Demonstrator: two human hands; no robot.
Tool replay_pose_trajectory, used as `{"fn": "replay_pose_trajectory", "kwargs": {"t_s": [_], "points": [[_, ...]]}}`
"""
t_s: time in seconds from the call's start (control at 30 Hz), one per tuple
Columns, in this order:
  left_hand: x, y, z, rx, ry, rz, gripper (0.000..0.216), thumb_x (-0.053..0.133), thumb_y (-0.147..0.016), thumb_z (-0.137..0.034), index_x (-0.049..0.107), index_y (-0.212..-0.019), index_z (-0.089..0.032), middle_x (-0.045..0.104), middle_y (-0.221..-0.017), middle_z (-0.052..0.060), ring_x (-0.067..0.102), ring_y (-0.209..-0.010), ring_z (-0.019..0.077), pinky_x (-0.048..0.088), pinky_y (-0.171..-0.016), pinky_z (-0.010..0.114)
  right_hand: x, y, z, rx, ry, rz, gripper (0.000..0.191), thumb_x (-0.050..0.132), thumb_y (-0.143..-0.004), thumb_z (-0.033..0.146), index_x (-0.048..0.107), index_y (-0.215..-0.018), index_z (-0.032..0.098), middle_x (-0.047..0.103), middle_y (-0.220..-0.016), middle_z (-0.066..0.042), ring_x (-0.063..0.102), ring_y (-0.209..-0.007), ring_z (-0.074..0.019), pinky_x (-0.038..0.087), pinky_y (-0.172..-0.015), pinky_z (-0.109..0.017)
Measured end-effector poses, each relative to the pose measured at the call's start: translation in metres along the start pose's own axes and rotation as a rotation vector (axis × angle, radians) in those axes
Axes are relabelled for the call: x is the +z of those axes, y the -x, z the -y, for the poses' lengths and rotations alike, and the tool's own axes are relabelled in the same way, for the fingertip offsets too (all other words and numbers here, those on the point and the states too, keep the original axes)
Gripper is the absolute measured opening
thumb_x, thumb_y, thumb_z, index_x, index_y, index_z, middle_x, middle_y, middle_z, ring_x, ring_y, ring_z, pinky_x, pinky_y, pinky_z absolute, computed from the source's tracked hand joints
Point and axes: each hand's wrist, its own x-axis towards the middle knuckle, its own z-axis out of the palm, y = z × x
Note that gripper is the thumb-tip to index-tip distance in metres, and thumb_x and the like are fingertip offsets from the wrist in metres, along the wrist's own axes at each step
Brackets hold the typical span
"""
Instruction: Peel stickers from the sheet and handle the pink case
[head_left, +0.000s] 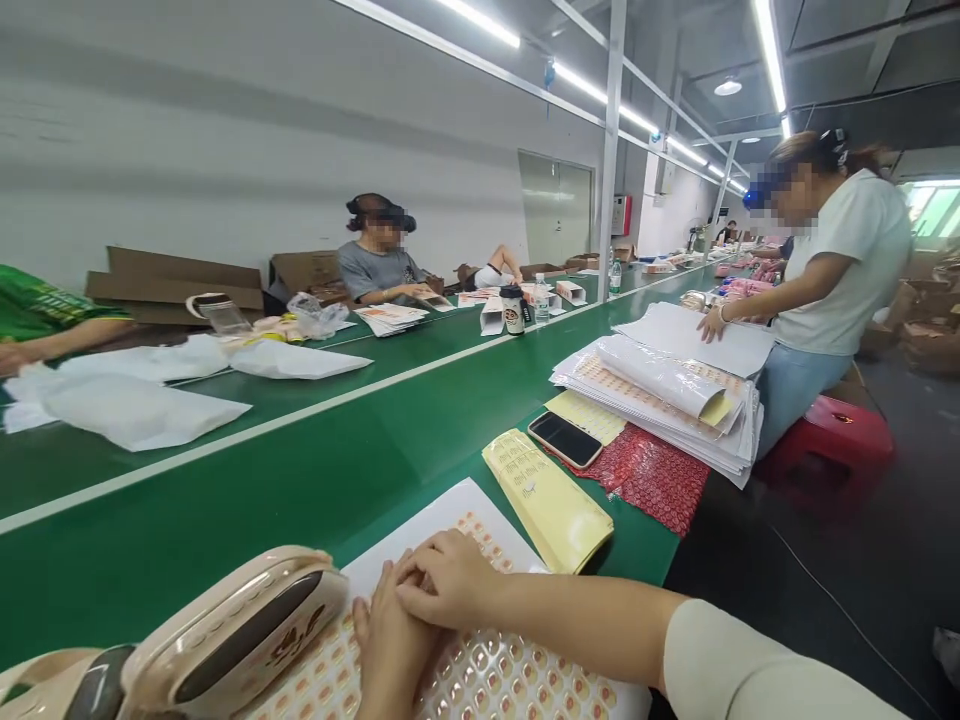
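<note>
My left hand (394, 625) lies on a sheet of small round orange-and-white stickers (495, 670), its fingers stretched toward the sheet's blank white top edge. Across its back rests my right hand (448, 578), fingers loosely bent and touching the left hand's knuckles. No object shows in either hand. A glossy beige rounded item with a dark brown panel and brown print (247, 630) sits close on the left, overlapping the sheet. Just beyond my right hand lies a stack of folded yellow printed paper (547, 500).
A phone (565, 440) and red bubble wrap (652, 475) lie before a tall stack of sticker sheets (660, 385). A co-worker (840, 250) handles that stack, with a red stool (832, 440) behind. Across the green table (337, 450), white bags (150, 400) lie near another seated person (382, 255).
</note>
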Motion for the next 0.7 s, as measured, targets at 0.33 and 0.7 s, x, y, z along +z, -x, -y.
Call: {"fn": "replay_pose_trajectory", "kwargs": {"t_s": [0.33, 0.7], "points": [[-0.011, 0.002, -0.017, -0.149, 0.095, 0.078, 0.044, 0.035, -0.085, -0.014, 0.040, -0.129, -0.013, 0.033, -0.142, 0.010, 0.020, -0.134, 0.0209, 0.006, -0.110, 0.042, 0.003, 0.011, -0.001, 0.043, -0.300, -0.046, 0.044, 0.053, -0.077, 0.022, 0.051, -0.120, 0.010, 0.042, -0.127, -0.012, 0.037, -0.122, -0.0151, 0.027, -0.110, -0.030], [0.002, -0.003, -0.015, -0.203, 0.380, -0.098, 0.064, 0.040, -0.075, -0.017, 0.025, -0.137, -0.006, 0.036, -0.140, 0.011, 0.023, -0.133, 0.0177, 0.005, -0.111, 0.035, 0.004, 0.015, -0.015, -0.016, -0.568, 0.085, 0.053, 0.041, -0.078, 0.039, 0.043, -0.122, 0.009, 0.045, -0.125, -0.012, 0.043, -0.115, -0.0175, 0.030, -0.106, -0.038]]}}
